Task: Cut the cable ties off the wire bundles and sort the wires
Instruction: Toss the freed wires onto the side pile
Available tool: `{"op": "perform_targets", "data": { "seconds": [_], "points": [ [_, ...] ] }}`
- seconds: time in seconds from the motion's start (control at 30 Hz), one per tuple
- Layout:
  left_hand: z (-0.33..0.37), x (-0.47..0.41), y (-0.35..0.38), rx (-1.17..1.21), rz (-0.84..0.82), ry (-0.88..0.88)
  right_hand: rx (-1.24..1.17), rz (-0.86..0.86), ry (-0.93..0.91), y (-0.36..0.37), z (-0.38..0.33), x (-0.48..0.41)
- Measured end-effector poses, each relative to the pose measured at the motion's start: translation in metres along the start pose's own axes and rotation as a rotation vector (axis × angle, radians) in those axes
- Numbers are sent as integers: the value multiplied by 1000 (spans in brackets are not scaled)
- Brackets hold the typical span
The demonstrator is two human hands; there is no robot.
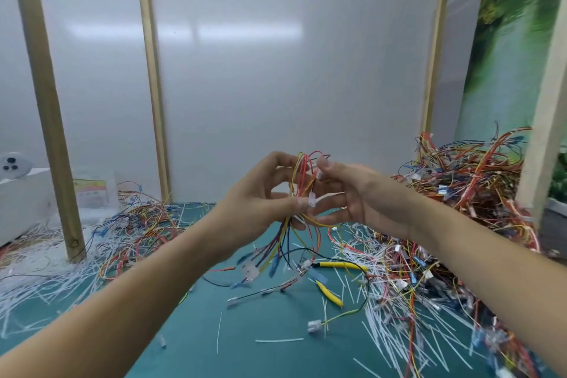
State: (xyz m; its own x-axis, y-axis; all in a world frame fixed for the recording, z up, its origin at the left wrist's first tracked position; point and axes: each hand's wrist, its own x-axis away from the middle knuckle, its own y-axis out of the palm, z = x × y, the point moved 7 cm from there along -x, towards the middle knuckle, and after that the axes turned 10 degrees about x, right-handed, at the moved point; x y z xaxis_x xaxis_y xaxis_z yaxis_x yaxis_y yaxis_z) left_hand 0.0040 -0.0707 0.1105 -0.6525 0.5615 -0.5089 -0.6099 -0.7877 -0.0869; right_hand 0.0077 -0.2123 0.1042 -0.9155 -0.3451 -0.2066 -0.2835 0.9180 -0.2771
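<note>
A loose wire bundle (302, 193) of red, yellow, black and blue wires with white connectors hangs in the air above the green mat (260, 316). My left hand (260, 202) pinches it at mid height between thumb and fingers. My right hand (343, 190) pinches the bundle's upper wires from the right. The lower ends dangle down to white connectors (250, 271) just above the mat. Yellow-handled cutters (329, 278) lie on the mat below the hands.
A big heap of tangled wires (466, 187) fills the right side. A smaller wire pile (138, 224) lies at the left behind a wooden post (52, 120). Cut white cable ties (40, 282) litter the mat on both sides. A white box (21, 205) stands far left.
</note>
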Motion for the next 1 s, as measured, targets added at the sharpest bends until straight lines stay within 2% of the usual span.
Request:
{"op": "perform_targets", "data": {
  "seconds": [0.1, 0.23, 0.3, 0.4, 0.47, 0.57, 0.73, 0.8, 0.87, 0.93, 1.0],
  "points": [
    [-4, 1, -1, -61, 31, 10, -40, -4, -13, 4, 1, -3],
    [-5, 6, 4, -250, 44, 111, -160, -42, 2, 8, 1, -8],
    [-5, 9, 7, -306, 69, 142, -182, -23, 11, 7, 0, -11],
    [-15, 14, 9, -330, 82, 89, -176, 60, 49, 7, -4, -17],
    [-22, 19, 12, -261, 57, 54, -206, 112, 78, 7, -6, -22],
    [-26, 26, 12, 3, 52, 30, -257, 167, 84, -2, -15, -27],
    [-23, 30, 0, 356, 121, 41, -308, 115, 43, -11, -38, -29],
    [-17, 28, -3, 384, 122, 60, -310, 103, 17, -13, -47, -28],
    [-10, 27, -17, 208, 232, 123, -299, 94, -6, -14, -57, -26],
    [-1, 29, -42, -118, 468, 220, -271, 78, -34, -16, -67, -23],
    [3, 31, -67, -319, 682, 262, -260, 62, -65, -21, -77, -20]
  ]
}}
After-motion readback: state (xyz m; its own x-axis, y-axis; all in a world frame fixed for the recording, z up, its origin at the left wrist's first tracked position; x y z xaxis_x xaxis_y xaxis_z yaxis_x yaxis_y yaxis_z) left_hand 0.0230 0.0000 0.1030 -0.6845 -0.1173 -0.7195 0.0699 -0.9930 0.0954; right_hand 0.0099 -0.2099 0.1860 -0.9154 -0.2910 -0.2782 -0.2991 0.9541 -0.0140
